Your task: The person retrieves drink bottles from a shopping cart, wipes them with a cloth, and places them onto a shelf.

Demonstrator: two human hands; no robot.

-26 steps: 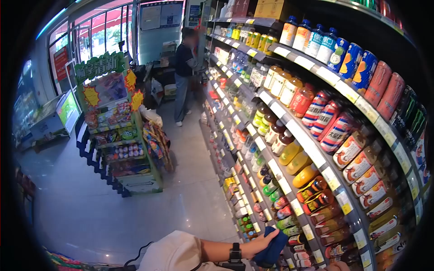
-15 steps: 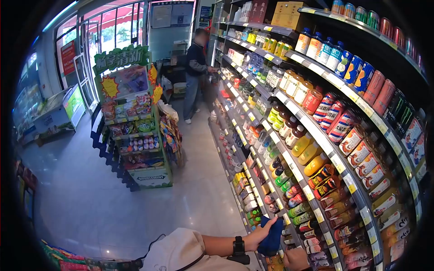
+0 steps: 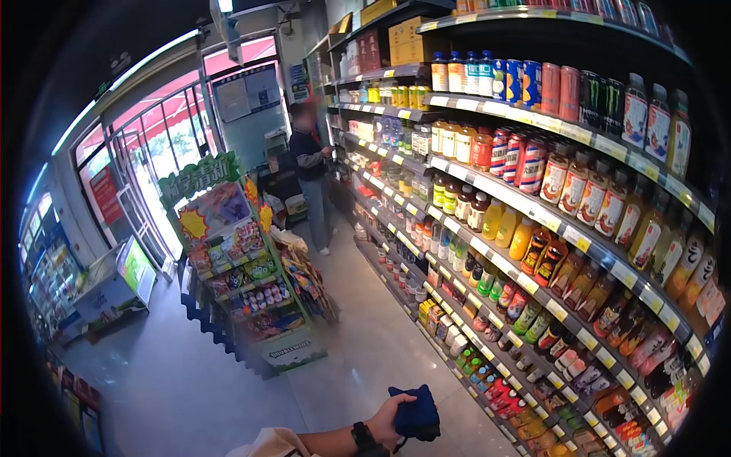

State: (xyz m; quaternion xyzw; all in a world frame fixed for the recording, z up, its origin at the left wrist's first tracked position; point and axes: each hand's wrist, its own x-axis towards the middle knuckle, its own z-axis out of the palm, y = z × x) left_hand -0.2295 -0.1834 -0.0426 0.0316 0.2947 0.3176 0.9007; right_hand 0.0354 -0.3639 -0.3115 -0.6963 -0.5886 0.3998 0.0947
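Left hand (image 3: 385,423) grips dark blue cloth (image 3: 417,415) — now seen against floor (image 3: 343,388), no longer overlapping shelves (image 3: 496,190). Right hand has left view — state cannot be determined.

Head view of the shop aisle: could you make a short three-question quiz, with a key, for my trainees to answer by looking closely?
1. Multiple choice. What colour is the object in the left hand?
a) yellow
b) dark blue
c) red

2. True or false? In the picture, the green-topped display stand is to the right of the drink shelves.

3. Short answer. What is worn on the wrist of the arm holding the object?

Key:
1. b
2. False; it is to their left.
3. A black, watch-like band.
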